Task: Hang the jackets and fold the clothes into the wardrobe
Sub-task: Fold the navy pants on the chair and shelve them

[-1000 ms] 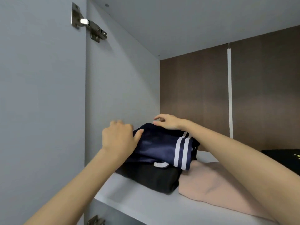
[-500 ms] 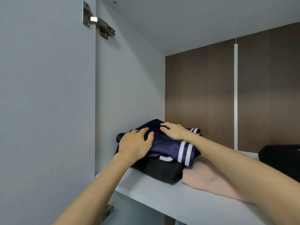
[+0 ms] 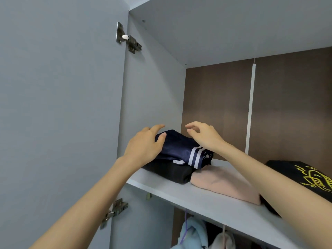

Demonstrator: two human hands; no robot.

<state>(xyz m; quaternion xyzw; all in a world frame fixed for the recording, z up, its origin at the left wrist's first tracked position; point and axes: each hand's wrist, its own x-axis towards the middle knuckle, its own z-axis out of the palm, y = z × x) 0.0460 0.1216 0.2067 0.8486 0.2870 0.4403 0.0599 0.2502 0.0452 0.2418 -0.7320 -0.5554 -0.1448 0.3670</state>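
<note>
The wardrobe (image 3: 156,87) fills the frame. Its shelf (image 3: 206,200) holds four folded clothes: the yellow-print top (image 3: 294,173) at right, the pink top (image 3: 224,184), the black top (image 3: 172,171), and my blue striped top (image 3: 179,146) stacked on that, mid-frame. Two jackets (image 3: 192,234) hang at the bottom. I think little is left. My left hand (image 3: 143,148) touches the blue striped top, fingers straight; my right hand (image 3: 206,137) floats loose above, holding nothing.

A single wide-angle camera, worn on the head, is looking forward and slightly upward into the open wardrobe (image 3: 152,96) from a height between its shelf (image 3: 206,200) and top panel (image 3: 224,27). It is sitting near, with the open door (image 3: 59,105) filling the left and the brown back panel (image 3: 215,105) facing it.
</note>
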